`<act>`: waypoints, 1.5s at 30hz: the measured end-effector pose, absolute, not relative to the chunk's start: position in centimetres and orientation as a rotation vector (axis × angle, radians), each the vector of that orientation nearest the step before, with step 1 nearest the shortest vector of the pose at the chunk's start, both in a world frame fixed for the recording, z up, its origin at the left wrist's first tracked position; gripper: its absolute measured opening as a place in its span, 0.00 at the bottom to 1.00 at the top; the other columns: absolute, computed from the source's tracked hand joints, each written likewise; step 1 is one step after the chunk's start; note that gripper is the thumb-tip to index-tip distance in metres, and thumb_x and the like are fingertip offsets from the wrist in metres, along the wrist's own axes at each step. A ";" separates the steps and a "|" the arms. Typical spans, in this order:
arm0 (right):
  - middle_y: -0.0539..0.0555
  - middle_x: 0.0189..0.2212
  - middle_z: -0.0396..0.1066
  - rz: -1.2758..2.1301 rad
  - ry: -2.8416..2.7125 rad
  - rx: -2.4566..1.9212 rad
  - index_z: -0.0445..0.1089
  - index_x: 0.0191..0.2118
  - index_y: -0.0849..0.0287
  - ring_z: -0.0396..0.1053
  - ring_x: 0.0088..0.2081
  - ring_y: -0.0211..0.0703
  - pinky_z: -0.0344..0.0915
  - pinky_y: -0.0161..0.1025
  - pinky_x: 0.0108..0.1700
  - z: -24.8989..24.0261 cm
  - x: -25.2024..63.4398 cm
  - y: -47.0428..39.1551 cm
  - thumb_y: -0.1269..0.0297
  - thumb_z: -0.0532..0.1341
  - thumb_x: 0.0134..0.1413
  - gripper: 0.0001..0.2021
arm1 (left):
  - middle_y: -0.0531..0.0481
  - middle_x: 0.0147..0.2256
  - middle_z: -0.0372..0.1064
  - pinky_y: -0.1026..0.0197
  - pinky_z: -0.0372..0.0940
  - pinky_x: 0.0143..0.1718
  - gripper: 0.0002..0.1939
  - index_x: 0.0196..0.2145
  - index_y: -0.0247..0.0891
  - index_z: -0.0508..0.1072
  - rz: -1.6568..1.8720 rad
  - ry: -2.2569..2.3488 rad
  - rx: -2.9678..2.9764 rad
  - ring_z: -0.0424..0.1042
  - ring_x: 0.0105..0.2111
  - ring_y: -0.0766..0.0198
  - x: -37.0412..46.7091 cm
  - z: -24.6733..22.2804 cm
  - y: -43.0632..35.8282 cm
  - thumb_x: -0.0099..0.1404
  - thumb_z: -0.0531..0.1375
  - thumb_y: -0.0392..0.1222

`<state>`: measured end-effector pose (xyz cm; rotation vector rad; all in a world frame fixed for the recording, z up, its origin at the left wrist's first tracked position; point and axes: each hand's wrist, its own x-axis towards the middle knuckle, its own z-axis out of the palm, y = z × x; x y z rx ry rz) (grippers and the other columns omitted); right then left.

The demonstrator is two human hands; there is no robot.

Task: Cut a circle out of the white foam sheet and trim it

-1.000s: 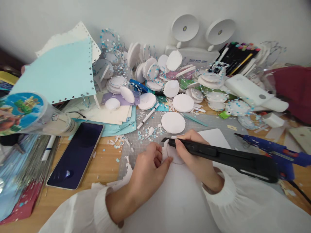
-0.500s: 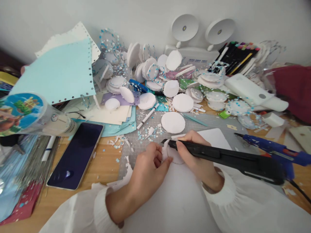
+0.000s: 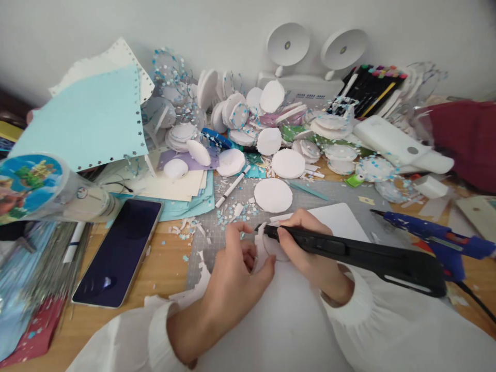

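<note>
Right hand (image 3: pixel 313 253): grip closed on black cutter (image 3: pixel 352 253), tip at white sheet (image 3: pixel 294 315) edge, beside outlined circle (image 3: pixel 276 250). Left hand (image 3: pixel 236 274): thumb on sheet, can't tell if pinching. Sheet's over grey mat (image 3: pixel 199 240) on desk (image 3: pixel 165 271).

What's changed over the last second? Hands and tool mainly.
Left hand: index finger has lifted and opened out; thumb stays on the white sheet. Right hand: the back end of its black cutter swung slightly toward the person. No clear pick-up or release. Camera view turned slightly right. Unchanged: grip on cutter, phone, blue glue gun.
</note>
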<state>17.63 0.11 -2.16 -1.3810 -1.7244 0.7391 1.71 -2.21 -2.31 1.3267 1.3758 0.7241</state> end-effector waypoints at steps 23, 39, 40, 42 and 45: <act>0.46 0.22 0.66 0.667 -1.833 -1.279 0.61 0.29 0.56 0.64 0.24 0.34 0.61 0.31 0.27 -1.7 16.6 -0.2 0.71 0.58 0.52 0.05 | 0.61 0.25 0.54 0.69 0.49 0.22 0.14 0.35 0.43 0.50 0.846 1.130 1.256 0.53 0.22 0.72 1.0 -2.2 -2.5 0.56 0.49 0.25; 0.48 0.22 0.62 0.782 -1.897 -1.095 0.60 0.28 0.55 0.61 0.23 0.37 0.57 0.35 0.25 -1.7 18.0 -0.5 0.70 0.57 0.52 0.06 | 0.60 0.25 0.55 0.68 0.50 0.23 0.13 0.33 0.42 0.51 0.864 1.159 1.278 0.54 0.23 0.72 0.9 -2.3 -2.5 0.56 0.49 0.26; 0.48 0.21 0.61 0.794 -1.915 -1.072 0.59 0.28 0.55 0.60 0.22 0.37 0.56 0.35 0.24 -1.6 18.1 -0.5 0.70 0.56 0.52 0.06 | 0.60 0.25 0.55 0.68 0.51 0.23 0.13 0.33 0.42 0.51 0.867 1.162 1.280 0.55 0.23 0.71 0.9 -2.3 -2.6 0.57 0.49 0.26; 0.48 0.21 0.61 0.791 -1.954 -1.042 0.59 0.27 0.55 0.59 0.22 0.37 0.55 0.36 0.24 -1.6 18.3 -0.6 0.71 0.56 0.51 0.06 | 0.60 0.26 0.56 0.68 0.51 0.23 0.13 0.33 0.43 0.51 0.858 1.171 1.287 0.55 0.23 0.71 0.8 -2.3 -2.7 0.57 0.49 0.26; 0.48 0.21 0.62 0.748 -1.984 -1.019 0.60 0.29 0.54 0.61 0.23 0.38 0.57 0.37 0.25 -1.6 18.4 -0.6 0.71 0.56 0.50 0.05 | 0.60 0.26 0.56 0.68 0.50 0.23 0.13 0.33 0.43 0.51 0.849 1.171 1.292 0.55 0.23 0.71 0.8 -2.3 -2.7 0.57 0.49 0.26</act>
